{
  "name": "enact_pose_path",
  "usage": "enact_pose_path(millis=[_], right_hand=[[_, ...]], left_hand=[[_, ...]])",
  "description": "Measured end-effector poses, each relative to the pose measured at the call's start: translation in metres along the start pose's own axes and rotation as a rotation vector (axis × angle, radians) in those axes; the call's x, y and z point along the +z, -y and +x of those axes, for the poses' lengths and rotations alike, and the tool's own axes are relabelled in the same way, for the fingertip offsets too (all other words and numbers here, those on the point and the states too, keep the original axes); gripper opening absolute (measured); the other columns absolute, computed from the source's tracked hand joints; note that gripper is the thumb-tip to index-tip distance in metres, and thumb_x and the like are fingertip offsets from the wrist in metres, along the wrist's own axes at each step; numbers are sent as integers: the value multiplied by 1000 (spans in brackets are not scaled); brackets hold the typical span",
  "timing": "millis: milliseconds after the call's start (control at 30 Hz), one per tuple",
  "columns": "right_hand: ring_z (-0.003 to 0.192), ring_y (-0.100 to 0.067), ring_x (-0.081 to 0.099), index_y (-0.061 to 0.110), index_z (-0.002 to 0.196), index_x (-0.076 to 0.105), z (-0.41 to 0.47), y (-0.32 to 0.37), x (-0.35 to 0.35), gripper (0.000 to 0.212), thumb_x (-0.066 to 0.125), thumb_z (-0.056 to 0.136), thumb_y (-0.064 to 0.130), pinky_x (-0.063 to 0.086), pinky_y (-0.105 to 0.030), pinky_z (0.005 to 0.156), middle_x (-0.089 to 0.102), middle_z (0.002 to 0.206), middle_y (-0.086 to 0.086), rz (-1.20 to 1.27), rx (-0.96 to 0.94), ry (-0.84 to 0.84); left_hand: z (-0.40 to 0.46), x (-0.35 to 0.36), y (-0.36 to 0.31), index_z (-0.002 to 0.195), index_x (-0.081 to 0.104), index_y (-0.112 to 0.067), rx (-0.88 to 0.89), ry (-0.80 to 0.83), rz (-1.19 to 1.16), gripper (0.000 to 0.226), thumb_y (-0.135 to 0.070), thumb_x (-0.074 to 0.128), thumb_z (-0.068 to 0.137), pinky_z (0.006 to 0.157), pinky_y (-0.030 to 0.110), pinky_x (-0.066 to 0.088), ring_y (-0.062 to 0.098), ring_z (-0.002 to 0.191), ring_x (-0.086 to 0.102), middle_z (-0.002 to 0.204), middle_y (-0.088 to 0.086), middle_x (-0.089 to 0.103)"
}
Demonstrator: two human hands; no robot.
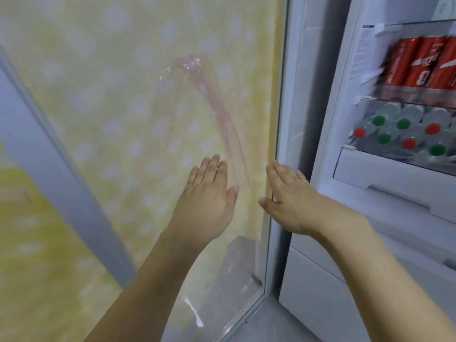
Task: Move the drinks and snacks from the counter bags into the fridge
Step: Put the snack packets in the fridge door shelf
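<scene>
The fridge (315, 99) stands open at the right. Red cola cans (419, 62) fill one shelf. Below them lie clear water bottles (404, 129) with green and red caps facing out. The fridge door (148, 107), covered with a yellow cloth with white dots, fills the left and middle. My left hand (207, 201) is flat with straight fingers against the door's cloth. My right hand (288, 196) is also flat, fingers straight, at the door's right edge. Neither hand holds anything. No bags or counter are in view.
A transparent pinkish plastic bag (197, 95) hangs on the door. White drawers (394, 183) sit below the bottle shelf. A grey band (61, 176) crosses the left side diagonally. The picture is blurred by motion.
</scene>
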State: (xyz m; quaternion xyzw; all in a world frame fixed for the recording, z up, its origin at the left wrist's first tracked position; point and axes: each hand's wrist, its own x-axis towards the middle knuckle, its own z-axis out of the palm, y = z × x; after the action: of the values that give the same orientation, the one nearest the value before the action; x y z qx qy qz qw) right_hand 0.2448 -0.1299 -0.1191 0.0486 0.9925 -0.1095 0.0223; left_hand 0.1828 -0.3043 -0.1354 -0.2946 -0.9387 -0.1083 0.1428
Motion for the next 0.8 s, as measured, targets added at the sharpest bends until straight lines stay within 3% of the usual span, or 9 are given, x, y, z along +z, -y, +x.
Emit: enact_pose_path(millis=[500,800], right_hand=[[149,-17,-17,12,155,-11,46,121,20,69,27,105,40,-9,-34,119,-20,162,-5,-74,-441,98],[150,-18,-13,12,155,-9,37,216,37,70,31,105,38,-6,-34,119,-17,163,-5,-59,-686,108]], left_hand=[[-91,-26,84,158,6,-8,-397,-56,181,64,-42,22,106,122,35,-7,20,153,-6,167,7,-3],[-170,-73,111,158,14,-11,-447,-147,176,59,-36,25,107,123,28,-7,14,153,-5,167,2,2]])
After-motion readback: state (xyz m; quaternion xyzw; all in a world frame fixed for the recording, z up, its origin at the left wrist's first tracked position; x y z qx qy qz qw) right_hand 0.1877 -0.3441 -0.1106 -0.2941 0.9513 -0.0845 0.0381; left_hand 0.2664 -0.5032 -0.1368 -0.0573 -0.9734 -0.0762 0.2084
